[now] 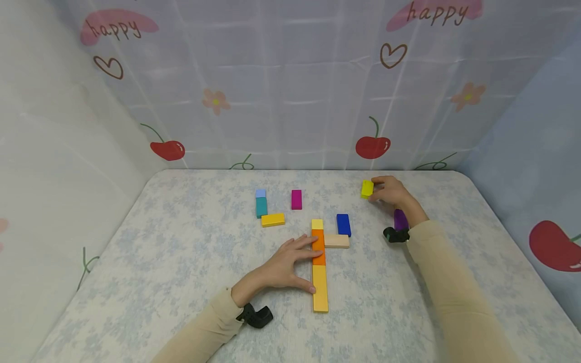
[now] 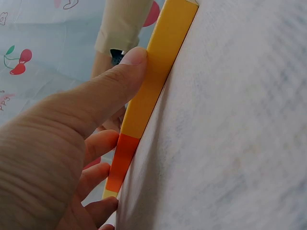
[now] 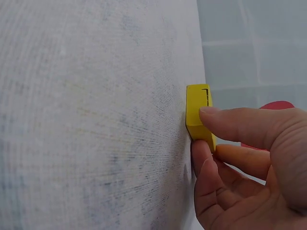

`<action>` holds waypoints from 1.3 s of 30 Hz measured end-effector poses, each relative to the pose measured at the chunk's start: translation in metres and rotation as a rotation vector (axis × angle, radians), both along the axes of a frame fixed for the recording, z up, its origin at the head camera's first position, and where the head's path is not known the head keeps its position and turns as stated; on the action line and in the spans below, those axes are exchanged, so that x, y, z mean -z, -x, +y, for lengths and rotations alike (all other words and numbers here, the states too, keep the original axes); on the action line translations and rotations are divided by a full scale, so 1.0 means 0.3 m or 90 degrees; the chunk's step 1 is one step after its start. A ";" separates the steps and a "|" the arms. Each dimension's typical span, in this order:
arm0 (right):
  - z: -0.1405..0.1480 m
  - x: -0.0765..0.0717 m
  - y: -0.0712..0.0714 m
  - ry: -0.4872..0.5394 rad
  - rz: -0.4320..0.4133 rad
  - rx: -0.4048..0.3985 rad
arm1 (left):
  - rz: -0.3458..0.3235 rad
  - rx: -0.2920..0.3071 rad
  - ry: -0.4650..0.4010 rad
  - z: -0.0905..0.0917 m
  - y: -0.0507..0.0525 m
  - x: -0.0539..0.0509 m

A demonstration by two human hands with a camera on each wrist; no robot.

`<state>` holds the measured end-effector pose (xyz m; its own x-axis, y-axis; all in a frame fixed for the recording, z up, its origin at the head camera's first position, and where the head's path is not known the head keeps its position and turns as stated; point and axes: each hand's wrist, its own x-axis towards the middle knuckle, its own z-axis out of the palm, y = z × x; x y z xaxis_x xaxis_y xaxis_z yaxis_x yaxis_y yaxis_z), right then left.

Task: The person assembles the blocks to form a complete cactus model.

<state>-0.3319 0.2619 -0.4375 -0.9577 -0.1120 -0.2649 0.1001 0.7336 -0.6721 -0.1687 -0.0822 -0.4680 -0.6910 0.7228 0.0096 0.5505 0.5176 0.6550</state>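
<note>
In the head view my left hand (image 1: 285, 263) lies along a column of blocks with fingers spread. Its fingertips touch the orange block (image 1: 319, 256), and its thumb rests against the long yellow block (image 1: 320, 297). The left wrist view has that thumb on the face of the long yellow block (image 2: 160, 67), while other fingertips lie beside the orange block (image 2: 123, 160). A pale yellow block (image 1: 317, 224) tops the column. At the back right, my right hand (image 1: 391, 194) pinches a bright yellow block (image 3: 197, 112) between thumb and fingers, at the table surface.
A beige block (image 1: 337, 241) lies right of the column, with a blue block (image 1: 343, 225) behind it. A purple block (image 1: 401, 220) is partly hidden by my right wrist. Farther left are magenta (image 1: 296, 199), teal (image 1: 261, 207), light blue (image 1: 260, 193) and amber (image 1: 273, 220) blocks.
</note>
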 end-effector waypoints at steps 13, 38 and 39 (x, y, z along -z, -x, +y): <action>0.005 0.012 0.001 -0.022 0.041 0.015 | 0.003 -0.002 0.003 0.001 0.002 0.001; -0.080 -0.009 -0.051 -0.002 0.082 -0.098 | -0.004 -0.009 0.014 0.001 -0.001 0.000; -0.085 -0.012 -0.052 0.000 0.079 -0.103 | -0.005 -0.009 0.013 0.000 -0.002 0.000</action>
<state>-0.3162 0.2365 -0.4340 -0.9526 -0.2667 -0.1461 -0.1024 0.7336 -0.6718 -0.1682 -0.0820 -0.4679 -0.7007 0.7134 -0.0097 0.5387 0.5379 0.6484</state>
